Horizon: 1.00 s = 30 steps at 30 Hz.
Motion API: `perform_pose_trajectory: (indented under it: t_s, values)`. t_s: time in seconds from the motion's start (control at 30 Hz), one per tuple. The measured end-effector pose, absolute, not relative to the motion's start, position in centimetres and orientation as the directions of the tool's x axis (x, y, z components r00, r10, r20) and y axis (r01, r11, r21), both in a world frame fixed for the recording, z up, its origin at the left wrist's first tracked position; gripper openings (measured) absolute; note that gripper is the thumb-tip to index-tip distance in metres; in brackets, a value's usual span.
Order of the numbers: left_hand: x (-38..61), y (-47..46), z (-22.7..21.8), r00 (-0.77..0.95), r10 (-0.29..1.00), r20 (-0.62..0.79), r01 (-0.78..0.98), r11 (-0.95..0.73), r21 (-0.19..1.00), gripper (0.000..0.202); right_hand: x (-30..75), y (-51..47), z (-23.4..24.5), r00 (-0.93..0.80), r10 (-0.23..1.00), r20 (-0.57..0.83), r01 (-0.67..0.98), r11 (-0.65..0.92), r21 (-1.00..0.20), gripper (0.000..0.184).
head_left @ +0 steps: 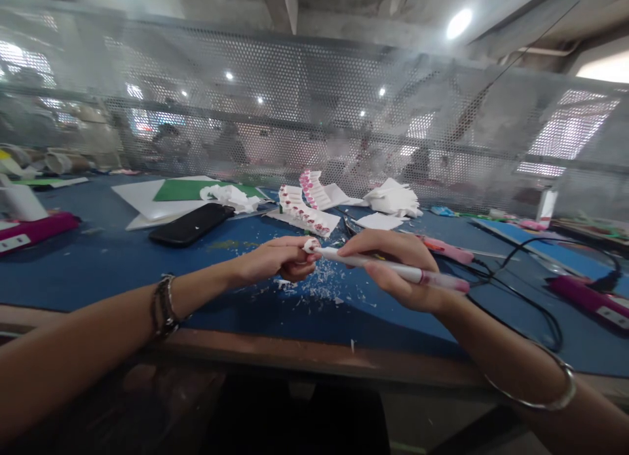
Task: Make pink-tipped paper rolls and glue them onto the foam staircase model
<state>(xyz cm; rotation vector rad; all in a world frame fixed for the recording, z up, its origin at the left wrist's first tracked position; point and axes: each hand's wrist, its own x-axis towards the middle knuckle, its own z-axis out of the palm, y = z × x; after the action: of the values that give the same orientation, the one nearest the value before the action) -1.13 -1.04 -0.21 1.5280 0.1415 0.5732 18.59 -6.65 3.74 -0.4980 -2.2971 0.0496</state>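
My left hand [280, 258] is closed, pinching a small white piece with dark reddish marks [311, 245] between thumb and finger. My right hand [405, 261] grips a white marker pen [393, 269] with a pinkish rear end. The pen's tip meets the small piece or lies right at it. Below both hands, white shavings [322, 288] are scattered over the blue tabletop [230, 297]. Just behind stand pleated white strips [307, 212] carrying rows of small pink and reddish pieces.
A black phone [192, 224] lies left, near white and green sheets [181, 190] and crumpled tissue [230, 197]. White paper pieces [393, 198] are stacked behind. To the right are a pink-handled tool [449, 250], black cables [491, 278] and a magenta power strip [590, 301]. A perforated metal screen [295, 114] borders the back.
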Motion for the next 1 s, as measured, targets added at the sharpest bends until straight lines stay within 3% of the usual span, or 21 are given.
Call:
perform_pose_trajectory:
  t_s: [1.0]
  values:
    - [-1.2,-1.12,-0.08,0.878,0.431,0.209,-0.221,-0.024,0.975,0.013,18.68,-6.75,3.79,-0.569,0.369,0.734,0.357,0.916,-0.183,0.022]
